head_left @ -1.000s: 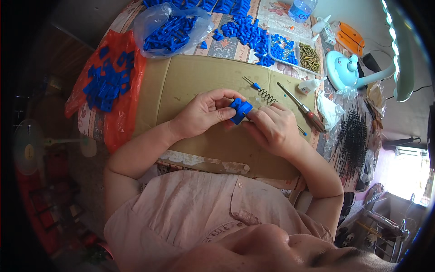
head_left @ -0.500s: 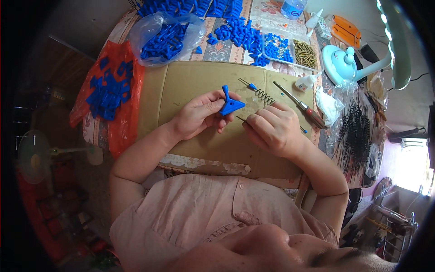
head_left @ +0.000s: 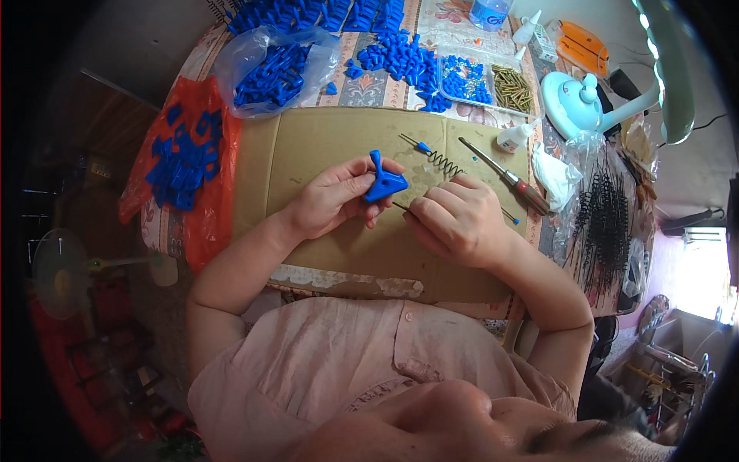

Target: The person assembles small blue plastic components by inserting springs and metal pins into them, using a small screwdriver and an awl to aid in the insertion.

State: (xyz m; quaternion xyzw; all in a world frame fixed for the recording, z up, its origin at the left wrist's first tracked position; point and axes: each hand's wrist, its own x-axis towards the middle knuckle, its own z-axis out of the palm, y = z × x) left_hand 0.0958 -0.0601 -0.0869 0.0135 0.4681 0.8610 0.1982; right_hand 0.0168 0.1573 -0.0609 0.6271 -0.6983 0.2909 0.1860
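Note:
My left hand point(head_left: 332, 198) pinches a blue plastic piece point(head_left: 386, 183), a wedge-shaped body with a hole and a stem that points up. Close to its lower side is the tip of a thin dark rod point(head_left: 400, 206), pinched in my right hand point(head_left: 459, 218). Past the right hand's far side a thin rod end with a blue bead point(head_left: 514, 219) sticks out; whether it is the same rod is hidden by the hand. A coil spring point(head_left: 444, 162) with a blue cone and thin prongs lies just beyond my right knuckles.
Under my hands lies a cardboard sheet point(head_left: 331, 138). A screwdriver point(head_left: 504, 175) and a small white bottle point(head_left: 514, 137) are on the right, near a lamp point(head_left: 573, 104) and dark springs point(head_left: 604, 231). Blue parts fill a red bag point(head_left: 208, 239), a clear bag point(head_left: 323, 58) and a tray point(head_left: 462, 98).
The blue piece has tilted slightly in my left hand. The rod's tip stays close to it, and both hands keep nearly the same place. The whole view has shifted a little.

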